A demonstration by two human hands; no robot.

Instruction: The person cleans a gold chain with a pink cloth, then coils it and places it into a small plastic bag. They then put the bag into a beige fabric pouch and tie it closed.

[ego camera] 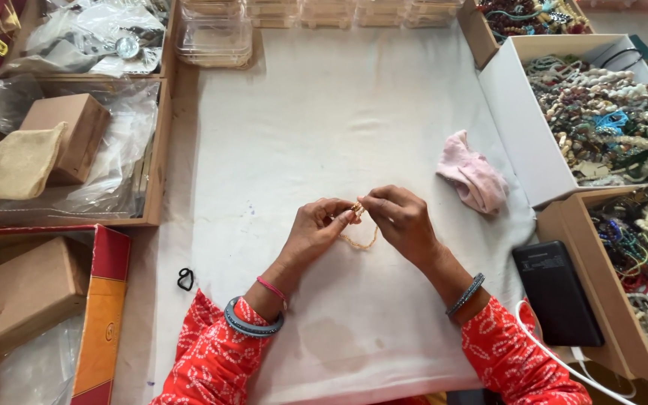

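My left hand (318, 227) and my right hand (401, 217) meet fingertip to fingertip over the white cloth (324, 127). Between them they pinch a thin string of small pale beads (359, 238), whose loop hangs down onto the cloth below the fingers. Both wrists wear grey bangles, and red patterned sleeves cover my forearms. The exact grip point on the bead string is partly hidden by the fingers.
A pink crumpled cloth (473, 180) lies right of my hands. A black power bank (556, 291) with a white cable sits at the right. Boxes of mixed beads (609, 120) stand at the right, cardboard boxes and plastic bags (69, 142) at the left, clear plastic containers (215, 37) at the back.
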